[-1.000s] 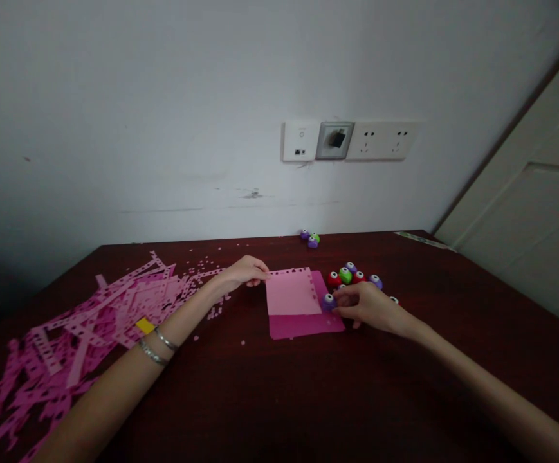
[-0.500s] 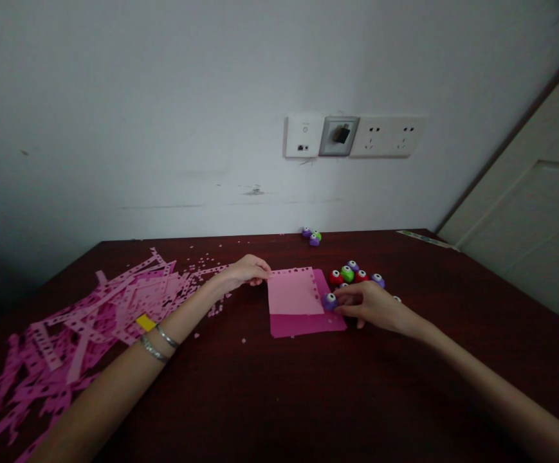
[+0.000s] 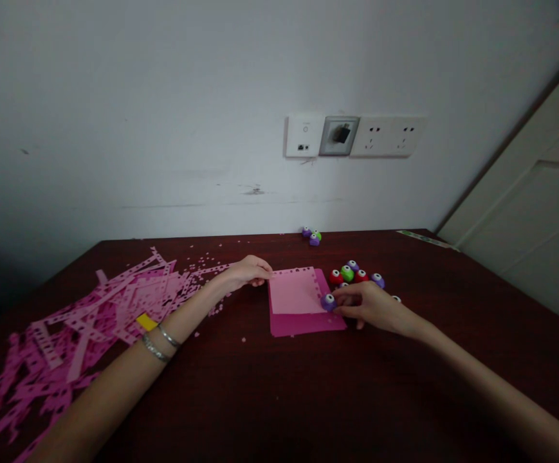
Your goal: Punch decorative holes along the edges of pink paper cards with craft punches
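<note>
A light pink sheet of paper with small punched holes along its top and right edges lies over a darker pink sheet. My left hand pinches the light sheet at its upper left corner. Between the thumb and fingers of my right hand is a small purple paper punch with a white and black top, at the lower right edge of the light sheet. Just beyond that hand sit several more punches, among them a green punch and a red punch; the hand partly hides some.
Pink punched paper strips are heaped on the left of the dark red table, with tiny cutouts scattered nearby and a yellow piece by my left wrist. A few punches stand near the wall. A patterned strip lies back right.
The purple punch and my right fingers have shifted very slightly left and down along the sheet's edge. My left hand keeps its hold on the corner.
</note>
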`<state>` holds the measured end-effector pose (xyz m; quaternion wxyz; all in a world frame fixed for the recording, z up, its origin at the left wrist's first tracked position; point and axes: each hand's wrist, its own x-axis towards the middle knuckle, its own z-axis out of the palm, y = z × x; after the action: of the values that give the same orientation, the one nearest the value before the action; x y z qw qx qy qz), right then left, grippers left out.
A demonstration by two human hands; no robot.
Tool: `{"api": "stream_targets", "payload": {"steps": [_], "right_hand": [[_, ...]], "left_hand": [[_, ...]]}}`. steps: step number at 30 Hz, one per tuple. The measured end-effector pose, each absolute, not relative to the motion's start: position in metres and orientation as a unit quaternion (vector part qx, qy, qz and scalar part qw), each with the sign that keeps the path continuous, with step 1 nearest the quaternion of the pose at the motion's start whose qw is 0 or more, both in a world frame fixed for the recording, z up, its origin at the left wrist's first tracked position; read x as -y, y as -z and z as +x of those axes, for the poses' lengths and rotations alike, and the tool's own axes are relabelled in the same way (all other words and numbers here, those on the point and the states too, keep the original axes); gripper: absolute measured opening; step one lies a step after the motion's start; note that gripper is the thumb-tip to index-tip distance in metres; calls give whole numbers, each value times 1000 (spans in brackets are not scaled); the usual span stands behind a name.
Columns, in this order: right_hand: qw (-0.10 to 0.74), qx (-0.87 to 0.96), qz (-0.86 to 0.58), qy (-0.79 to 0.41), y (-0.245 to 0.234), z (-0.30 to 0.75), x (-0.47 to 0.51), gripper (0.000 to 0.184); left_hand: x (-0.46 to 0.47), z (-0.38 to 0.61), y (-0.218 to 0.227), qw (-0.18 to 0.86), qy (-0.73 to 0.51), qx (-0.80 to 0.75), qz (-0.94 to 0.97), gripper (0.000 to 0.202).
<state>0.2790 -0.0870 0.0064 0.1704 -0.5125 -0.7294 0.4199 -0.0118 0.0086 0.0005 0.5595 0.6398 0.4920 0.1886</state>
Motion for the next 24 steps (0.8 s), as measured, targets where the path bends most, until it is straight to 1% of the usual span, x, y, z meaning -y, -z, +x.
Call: {"api": "stream_targets", "payload": {"steps": [4, 7, 9, 11, 13, 14, 18, 24], "right_hand": [[163, 747, -510, -395, -4, 278, 89, 33], [158, 759, -503, -382, -2, 276, 90, 32], [152, 764, -499, -381, -2, 275, 91, 31], [146, 766, -496, -382, -3, 275, 91, 29], [142, 767, -494, -384, -4, 275, 91, 27], [140, 768, -493, -385, -4, 275, 90, 26], [138, 767, -494, -385, -4, 275, 90, 25], [142, 765, -495, -388, -3, 275, 90, 26]], "left_hand": [[-5, -9, 2, 549, -184, -475, 663, 20], [-2, -6, 4, 499, -161, -479, 704, 25], [0, -3, 5, 429, -153, -496, 740, 30], [4, 0, 4, 335, -159, -505, 779, 34], [9, 5, 2, 263, -155, -479, 823, 36], [12, 7, 1, 245, -145, -455, 844, 37], [24, 17, 0, 245, -105, -376, 888, 38], [25, 20, 4, 255, -96, -370, 888, 37]]}}
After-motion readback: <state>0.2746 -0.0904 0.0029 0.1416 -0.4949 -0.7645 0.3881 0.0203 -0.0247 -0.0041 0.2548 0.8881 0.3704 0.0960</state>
